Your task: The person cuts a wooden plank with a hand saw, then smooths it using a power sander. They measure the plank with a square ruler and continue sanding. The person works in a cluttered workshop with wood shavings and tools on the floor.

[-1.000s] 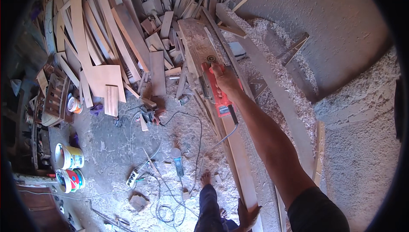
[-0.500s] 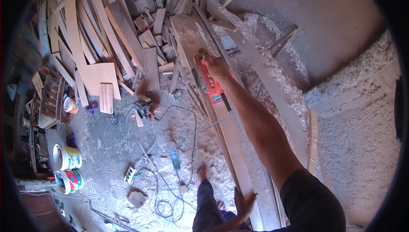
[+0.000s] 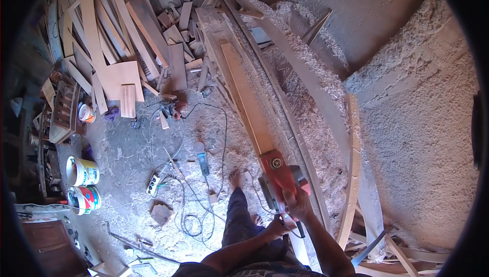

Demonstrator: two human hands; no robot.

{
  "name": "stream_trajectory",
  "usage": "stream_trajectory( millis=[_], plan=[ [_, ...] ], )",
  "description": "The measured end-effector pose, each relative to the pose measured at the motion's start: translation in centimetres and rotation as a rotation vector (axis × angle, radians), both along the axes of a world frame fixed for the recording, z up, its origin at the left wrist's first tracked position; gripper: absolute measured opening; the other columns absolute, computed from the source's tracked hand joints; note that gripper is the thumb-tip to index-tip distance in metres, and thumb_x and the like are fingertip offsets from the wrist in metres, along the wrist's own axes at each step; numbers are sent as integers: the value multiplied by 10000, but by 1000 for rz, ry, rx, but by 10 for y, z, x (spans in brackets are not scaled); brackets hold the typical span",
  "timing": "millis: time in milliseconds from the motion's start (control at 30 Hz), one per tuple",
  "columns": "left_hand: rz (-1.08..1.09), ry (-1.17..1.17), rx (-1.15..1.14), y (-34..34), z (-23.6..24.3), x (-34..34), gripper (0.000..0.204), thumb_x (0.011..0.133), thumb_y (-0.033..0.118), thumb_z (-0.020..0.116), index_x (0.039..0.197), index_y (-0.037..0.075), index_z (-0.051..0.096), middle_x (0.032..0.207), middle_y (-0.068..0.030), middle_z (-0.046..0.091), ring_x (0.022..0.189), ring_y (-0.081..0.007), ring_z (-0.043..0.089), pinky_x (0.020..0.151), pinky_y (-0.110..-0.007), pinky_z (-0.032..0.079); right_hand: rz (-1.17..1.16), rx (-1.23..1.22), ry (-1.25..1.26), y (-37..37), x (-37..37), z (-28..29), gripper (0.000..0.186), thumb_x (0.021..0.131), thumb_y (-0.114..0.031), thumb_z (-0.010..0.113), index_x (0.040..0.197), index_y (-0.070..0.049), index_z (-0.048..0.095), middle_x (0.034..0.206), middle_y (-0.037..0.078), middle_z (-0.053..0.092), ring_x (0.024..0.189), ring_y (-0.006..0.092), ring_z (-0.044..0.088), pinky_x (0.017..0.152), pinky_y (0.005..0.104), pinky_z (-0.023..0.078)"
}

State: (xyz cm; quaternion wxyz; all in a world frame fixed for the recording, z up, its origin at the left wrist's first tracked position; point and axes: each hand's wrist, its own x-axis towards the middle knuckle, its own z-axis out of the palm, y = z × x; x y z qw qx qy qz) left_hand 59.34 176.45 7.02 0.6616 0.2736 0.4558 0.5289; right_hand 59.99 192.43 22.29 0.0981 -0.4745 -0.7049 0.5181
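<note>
A red electric planer (image 3: 275, 172) rests on the near part of a long pale board (image 3: 244, 99). My right hand (image 3: 299, 203) is closed round the planer's rear handle. Just behind the tool, my left hand (image 3: 276, 227) is closed on what looks like its dark power cord. The board lies lengthwise on a thick, dusty beam (image 3: 290, 147), and its near end is partly hidden by my hands and the planer.
Cut boards (image 3: 147, 32) are heaped at the far left. A blue angle grinder (image 3: 203, 162), tangled cords and a power strip (image 3: 153, 184) lie on the floor. Two paint buckets (image 3: 82, 171) stand left. Wood shavings (image 3: 326, 86) cover the right side, beside a long timber (image 3: 352, 165).
My right hand has drawn the planer from the board's far part back toward me. My left hand has left the board's near edge and come to the cord behind the planer.
</note>
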Motion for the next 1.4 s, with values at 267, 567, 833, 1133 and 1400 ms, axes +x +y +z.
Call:
stream_trajectory(
  millis=[267, 567, 833, 1133, 1400],
  plan=[
    [-40, 131, -151, 1, 2, -8, 516, 773, 347, 864, 1063, -19, 645, 958, -147, 696, 879, -235, 673, 819, -385, 542, 20, 101, 85, 82, -131, 8, 493, 984, -488, 542, 1112, -21, 633, 867, 262, 688, 891, 465, 680, 693, 490, 528],
    [-173, 204, -231, -20, -69, 29, 682, 729, 377, 884, 1169, -69, 614, 1036, -195, 696, 971, -303, 699, 845, -400, 561, 12, 29, 239, 205, -303, 3, 416, 1014, -478, 525, 1151, -102, 639, 557, 27, 519, 400, 132, 517, 376, 317, 429],
    [-312, 94, -241, 3, -30, -3, 879, 728, 293, 861, 1402, -55, 416, 1299, -244, 582, 1192, -332, 601, 995, -451, 499, 57, -183, 306, 291, -422, 19, 421, 1001, -487, 540, 1085, -83, 624, 548, -1, 485, 406, 116, 485, 374, 322, 401],
    [-108, -115, -255, 1, -23, -23, 896, 776, 422, 822, 1405, -60, 404, 1277, -299, 502, 1189, -402, 536, 1008, -460, 451, 4, -135, 320, 365, -513, 13, 465, 981, -488, 549, 854, -47, 625, 552, 60, 537, 421, 168, 522, 396, 366, 435],
    [-137, 87, -234, 13, -60, -49, 877, 765, 367, 843, 1388, -66, 403, 1252, -279, 527, 1152, -371, 566, 974, -452, 475, 0, 416, 585, 283, -373, -2, 574, 955, -477, 637, 1273, -1, 603, 857, 141, 709, 728, 189, 688, 639, 338, 533]
  ],
)
